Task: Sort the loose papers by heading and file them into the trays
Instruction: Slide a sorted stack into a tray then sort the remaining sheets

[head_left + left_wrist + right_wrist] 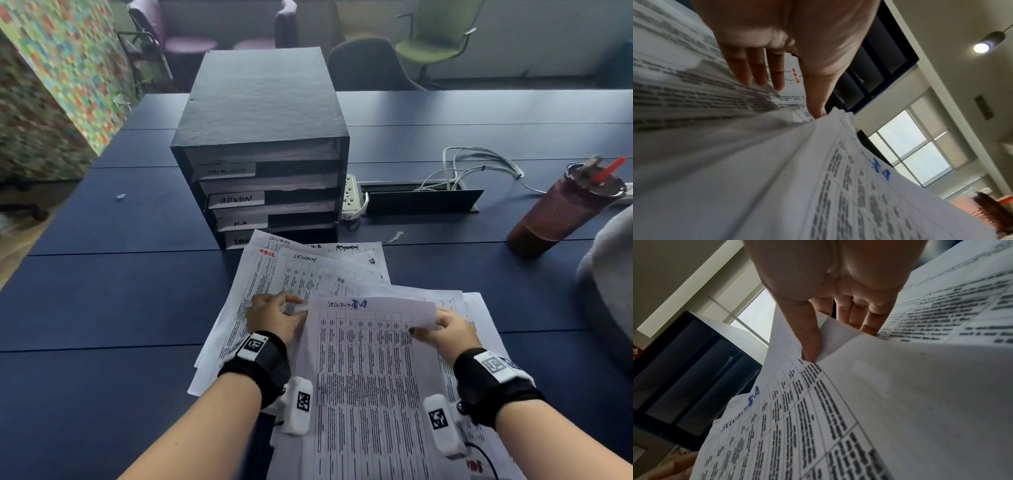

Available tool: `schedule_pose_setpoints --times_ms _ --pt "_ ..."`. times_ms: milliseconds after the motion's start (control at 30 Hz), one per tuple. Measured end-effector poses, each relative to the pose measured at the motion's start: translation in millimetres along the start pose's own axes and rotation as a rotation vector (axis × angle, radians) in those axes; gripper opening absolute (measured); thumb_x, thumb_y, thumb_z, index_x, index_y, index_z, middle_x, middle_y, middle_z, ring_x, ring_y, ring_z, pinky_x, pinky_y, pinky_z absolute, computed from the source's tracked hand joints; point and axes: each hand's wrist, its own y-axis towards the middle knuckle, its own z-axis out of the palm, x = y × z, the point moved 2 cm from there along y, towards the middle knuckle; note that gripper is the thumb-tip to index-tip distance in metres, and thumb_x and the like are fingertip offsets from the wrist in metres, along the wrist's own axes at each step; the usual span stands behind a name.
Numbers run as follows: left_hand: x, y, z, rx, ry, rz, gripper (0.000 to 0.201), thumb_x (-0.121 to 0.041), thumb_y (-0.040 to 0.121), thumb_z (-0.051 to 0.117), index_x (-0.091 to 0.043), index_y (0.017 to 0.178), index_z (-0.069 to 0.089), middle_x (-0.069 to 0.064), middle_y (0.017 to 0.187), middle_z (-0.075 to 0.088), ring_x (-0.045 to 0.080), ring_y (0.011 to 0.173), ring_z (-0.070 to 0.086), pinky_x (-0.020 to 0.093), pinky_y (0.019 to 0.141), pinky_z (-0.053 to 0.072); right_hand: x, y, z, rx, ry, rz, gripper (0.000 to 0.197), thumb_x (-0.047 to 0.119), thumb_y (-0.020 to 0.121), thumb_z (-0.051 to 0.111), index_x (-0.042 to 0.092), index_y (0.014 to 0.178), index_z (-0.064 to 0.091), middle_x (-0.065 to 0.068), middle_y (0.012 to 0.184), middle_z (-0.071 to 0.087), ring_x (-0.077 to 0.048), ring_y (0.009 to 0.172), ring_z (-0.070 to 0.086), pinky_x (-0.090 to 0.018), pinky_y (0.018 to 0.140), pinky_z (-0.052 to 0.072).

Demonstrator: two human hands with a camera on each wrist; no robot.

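- Four slots in the black tray unit (pixel 260 144), upper centre of the head view; the upper three already show paper edges, so filing looks partly done. Bottom slot is hidden behind the papers.
- Labels: ADMIN label (pixel 236 199) reads clearly, H.R below it, top one too blurred, bottom one cut off.
- Plenty left: fan of loose papers (pixel 274 270) lies on the blue table (pixel 102 291) at centre frame, with SECURITY and H.R headings mixed.
- Right hand (pixel 448 330) pinches the upper right corner of the top sheet (pixel 363 377), headed SECURITY, thumb on top, corner lifted.
- Left hand (pixel 274 317) has its fingers curled at that sheet's upper left edge; left wrist view shows straighter fingers (pixel 756 71) resting on the pile, so I can't tell whether it grips.
- Only the right wrist view shows the pinch from beneath, thumb (pixel 807 331) against the curled corner.
- Only the head view shows the labels, maroon tumbler (pixel 561 212) and power strip (pixel 351 197).
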Motion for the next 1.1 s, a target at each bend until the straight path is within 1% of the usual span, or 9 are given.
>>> schedule_pose_setpoints --times_ms 133,200,367,467,567,733,933,1033,1100 --pt "6.0 9.4 -3.0 0.027 0.125 -0.114 0.074 -0.043 0.062 0.083 -0.030 0.127 0.048 0.009 0.131 0.041 0.031 0.124 0.039 0.037 0.102 0.036 3.7 -5.9 1.8 0.005 -0.005 -0.023 0.020 0.016 0.073 0.078 0.029 0.085 0.069 0.006 0.117 0.061 -0.017 0.102 0.058 -0.033 0.092 0.044" --pt "7.1 15.6 -3.4 0.030 0.095 -0.145 0.089 -0.045 0.059 0.084 -0.025 0.134 0.041 0.011 0.132 0.043 0.031 0.124 0.042 0.039 0.105 0.036 4.6 -7.0 2.8 0.001 0.007 -0.030 0.020 0.014 0.074 0.077 0.028 0.084 0.068 0.006 0.117 0.059 -0.017 0.101 0.057 -0.031 0.090 0.043" --pt "8.1 20.9 -11.0 -0.054 -0.078 -0.109 0.058 -0.032 0.069 0.081 -0.024 0.120 0.054 0.007 0.111 0.054 0.027 0.102 0.056 0.038 0.091 0.048 -3.7 -3.1 6.7 -0.017 -0.047 0.004 0.012 0.018 0.074 0.078 0.019 0.083 0.069 0.002 0.114 0.054 -0.018 0.097 0.058 -0.037 0.091 0.047" --pt "3.9 18.6 -13.7 -0.025 -0.154 -0.077 0.030 -0.021 0.084 0.067 -0.019 0.112 0.058 0.003 0.098 0.061 0.022 0.083 0.058 0.027 0.077 0.046 -12.4 -0.6 8.6 -0.029 -0.073 0.032 0.015 0.023 0.075 0.077 0.016 0.087 0.069 -0.002 0.107 0.056 -0.019 0.090 0.060 -0.035 0.084 0.049" --pt "-0.1 16.9 -12.6 0.012 -0.115 -0.015 0.015 -0.016 0.090 0.057 -0.016 0.104 0.061 0.004 0.096 0.067 0.025 0.086 0.061 0.026 0.075 0.045 -16.9 -2.7 10.3 -0.008 0.026 0.057 0.016 0.021 0.075 0.077 0.020 0.089 0.069 -0.004 0.097 0.068 -0.020 0.088 0.065 -0.036 0.083 0.051" --pt "-10.4 13.5 -26.1 -0.077 -0.154 -0.031 0.022 -0.005 0.094 0.040 -0.010 0.107 0.057 -0.001 0.082 0.058 0.015 0.065 0.049 0.016 0.047 0.039 -13.6 -8.6 9.1 -0.006 0.058 0.023 0.010 0.015 0.079 0.074 0.020 0.086 0.069 0.000 0.084 0.072 -0.020 0.083 0.067 -0.032 0.078 0.051" --pt "-50.5 11.1 -84.6 -0.209 -0.256 0.228 0.014 -0.010 0.095 0.046 -0.016 0.091 0.058 -0.001 0.080 0.059 0.013 0.070 0.052 0.023 0.058 0.039 -19.8 -11.5 7.5 0.004 0.156 0.010 0.020 0.011 0.077 0.075 0.013 0.096 0.070 -0.007 0.092 0.072 -0.022 0.085 0.068 -0.031 0.074 0.053" --pt "-72.6 9.9 -120.7 -0.334 -0.417 0.402 0.024 -0.006 0.093 0.048 -0.023 0.075 0.050 -0.007 0.069 0.052 -0.005 0.057 0.046 0.014 0.054 0.039 -22.8 -13.0 5.3 0.051 0.235 0.001 0.027 0.002 0.074 0.075 0.011 0.098 0.067 -0.012 0.101 0.067 -0.020 0.087 0.066 -0.018 0.065 0.051" --pt "-84.9 8.7 -141.3 -0.443 -0.454 0.464 0.031 -0.005 0.093 0.049 -0.028 0.072 0.043 -0.013 0.070 0.049 -0.011 0.058 0.046 0.004 0.055 0.035 -28.2 -12.0 4.2 0.083 0.240 0.007 0.026 0.002 0.073 0.076 0.013 0.096 0.069 -0.010 0.101 0.069 -0.022 0.092 0.067 -0.022 0.073 0.052"
